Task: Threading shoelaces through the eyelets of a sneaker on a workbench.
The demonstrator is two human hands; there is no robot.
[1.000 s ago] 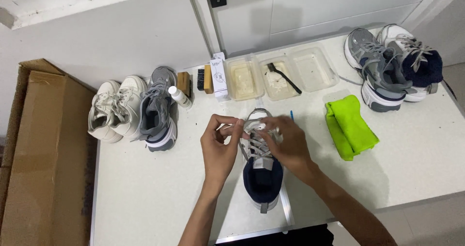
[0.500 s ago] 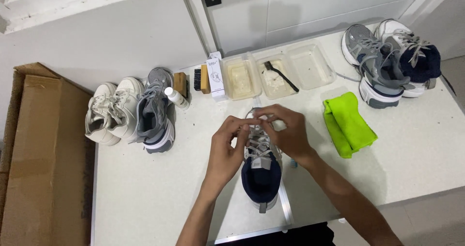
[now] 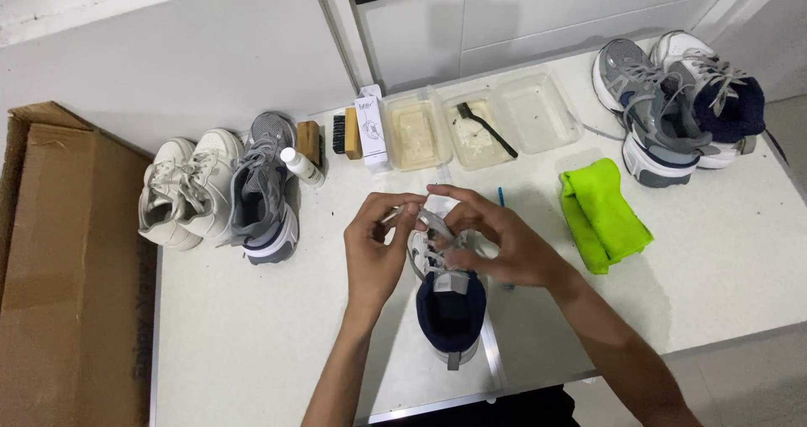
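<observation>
At the middle of the counter [image 3: 252, 343] I see both hands working the laces of one shoe [image 3: 450, 297] — white upper, navy lining, heel toward me. My left hand [image 3: 376, 250] pinches a lace end, fingers clenched on it; my right hand [image 3: 496, 238] is curled over the tongue, grasping the lacing. I judge this a lacing step, about midway; the next pull needs even tension through the eyelets. Counting: two shoes at far right [image 3: 672, 108], two at left [image 3: 218, 192], three clear trays [image 3: 479, 124] — one holding a black brush [image 3: 487, 129] — one green cloth [image 3: 601, 213], one small white bottle [image 3: 301, 165].
</observation>
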